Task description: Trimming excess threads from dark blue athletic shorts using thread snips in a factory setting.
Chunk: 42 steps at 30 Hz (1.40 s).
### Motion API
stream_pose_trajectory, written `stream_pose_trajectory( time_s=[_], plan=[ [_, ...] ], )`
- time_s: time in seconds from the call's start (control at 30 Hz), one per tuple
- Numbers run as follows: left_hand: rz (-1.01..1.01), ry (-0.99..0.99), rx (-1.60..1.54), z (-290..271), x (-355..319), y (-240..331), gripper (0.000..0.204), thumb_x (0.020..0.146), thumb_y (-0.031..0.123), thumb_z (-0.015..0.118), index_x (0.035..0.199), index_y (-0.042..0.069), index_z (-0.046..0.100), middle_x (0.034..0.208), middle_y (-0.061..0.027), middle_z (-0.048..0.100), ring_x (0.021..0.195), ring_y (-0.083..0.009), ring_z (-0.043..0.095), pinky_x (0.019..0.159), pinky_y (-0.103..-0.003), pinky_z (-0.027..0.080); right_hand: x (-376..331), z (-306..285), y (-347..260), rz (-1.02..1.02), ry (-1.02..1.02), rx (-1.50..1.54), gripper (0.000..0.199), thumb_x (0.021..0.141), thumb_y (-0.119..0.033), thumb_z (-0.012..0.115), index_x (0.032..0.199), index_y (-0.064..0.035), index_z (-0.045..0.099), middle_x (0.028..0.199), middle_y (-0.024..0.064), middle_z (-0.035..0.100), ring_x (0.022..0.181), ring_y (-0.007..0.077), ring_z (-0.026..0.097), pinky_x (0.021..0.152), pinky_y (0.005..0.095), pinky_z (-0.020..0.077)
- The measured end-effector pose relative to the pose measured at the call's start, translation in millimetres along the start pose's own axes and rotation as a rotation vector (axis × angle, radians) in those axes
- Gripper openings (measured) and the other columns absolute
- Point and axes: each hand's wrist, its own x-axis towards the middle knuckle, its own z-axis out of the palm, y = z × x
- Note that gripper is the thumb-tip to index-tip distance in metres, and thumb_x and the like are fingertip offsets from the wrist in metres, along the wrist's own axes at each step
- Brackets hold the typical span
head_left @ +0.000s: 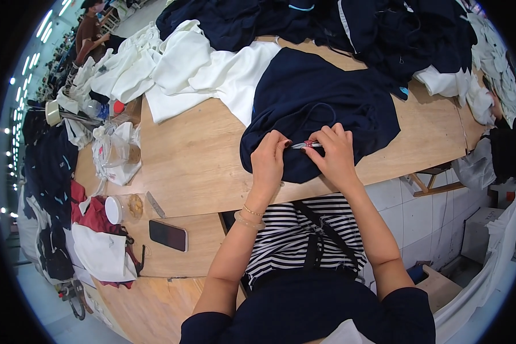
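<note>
A dark navy garment [321,86] lies bunched at the table's near edge, with a loop of navy cord [321,106] on top. Over its near part my right hand [335,152] is closed around a slim, pointed silver tool [298,146], perhaps thread snips; the fingers cover most of it. My left hand [268,160] pinches thumb and forefinger together right at the tool's tip. What sits in that pinch is too small to make out. Both hands rest close together over the fabric.
White garments [183,63] and more navy garments [246,23] are heaped along the far side of the wooden table [189,155]. On the left are a phone [168,235], a grey blade-like piece [155,204], a clear jar [135,205] and a bagged plastic cup [120,152]. A person [89,31] is far left.
</note>
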Motion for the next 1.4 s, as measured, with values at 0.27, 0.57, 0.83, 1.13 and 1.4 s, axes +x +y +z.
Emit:
stream_pose_trajectory(
  time_s=[0.27, 0.57, 0.83, 1.13, 1.4],
  plan=[
    [-0.09, 0.038, -0.129, -11, -2, 15, 0.011, 0.092, 0.005, 0.052, 0.084, -0.001, 0.055, 0.072, -0.0102, 0.058, 0.062, -0.0193, 0.058, 0.057, -0.03, 0.046, -1, -13, -6, 0.073, 0.024, 0.124, 0.017, 0.074, -0.017, 0.072, 0.083, -0.0081, 0.06, 0.085, 0.0013, 0.056, 0.084, 0.0218, 0.048, 0.075, 0.0341, 0.034],
    [0.31, -0.061, 0.55, -31, 44, 15, 0.025, 0.076, 0.015, 0.073, 0.093, 0.006, 0.057, 0.09, -0.0087, 0.055, 0.08, -0.0269, 0.055, 0.067, -0.039, 0.045, 14, -80, 121, 0.725, 0.322, 0.438, 0.034, 0.094, -0.024, 0.057, 0.071, 0.0002, 0.057, 0.072, -0.0007, 0.054, 0.062, 0.008, 0.048, 0.06, 0.0212, 0.0401],
    [0.211, -0.446, 0.548, -32, 55, 9, 0.03, 0.071, 0.008, 0.072, 0.094, 0.003, 0.053, 0.089, -0.0132, 0.053, 0.084, -0.0335, 0.057, 0.07, -0.041, 0.048, 23, -71, 138, 1.162, -0.308, 1.217, 0.038, 0.092, -0.039, 0.059, 0.063, -0.0195, 0.044, 0.056, -0.0074, 0.039, 0.041, 0.0059, 0.026, 0.041, 0.0221, 0.0193],
    [0.4, 0.452, 0.499, -124, 114, 47, 0.027, 0.059, -0.01, 0.056, 0.078, 0.002, 0.04, 0.079, -0.0126, 0.039, 0.072, -0.0322, 0.044, 0.063, -0.041, 0.039, 63, -116, 76, 0.12, 0.396, 0.188, 0.025, 0.067, 0.003, 0.063, 0.09, -0.0049, 0.056, 0.066, 0.0029, 0.049, 0.058, 0.0126, 0.05, 0.052, 0.0288, 0.0414],
    [0.25, 0.698, 0.561, -144, 27, -19, 0.03, 0.071, -0.002, 0.069, 0.089, 0.003, 0.046, 0.093, -0.0102, 0.047, 0.074, -0.0225, 0.049, 0.064, -0.03, 0.045, 3, -94, 112, -0.017, 0.739, -0.305, 0.04, 0.065, 0.008, 0.061, 0.102, -0.0077, 0.057, 0.07, 0.0083, 0.053, 0.057, 0.0241, 0.055, 0.051, 0.0328, 0.0446]
  ],
)
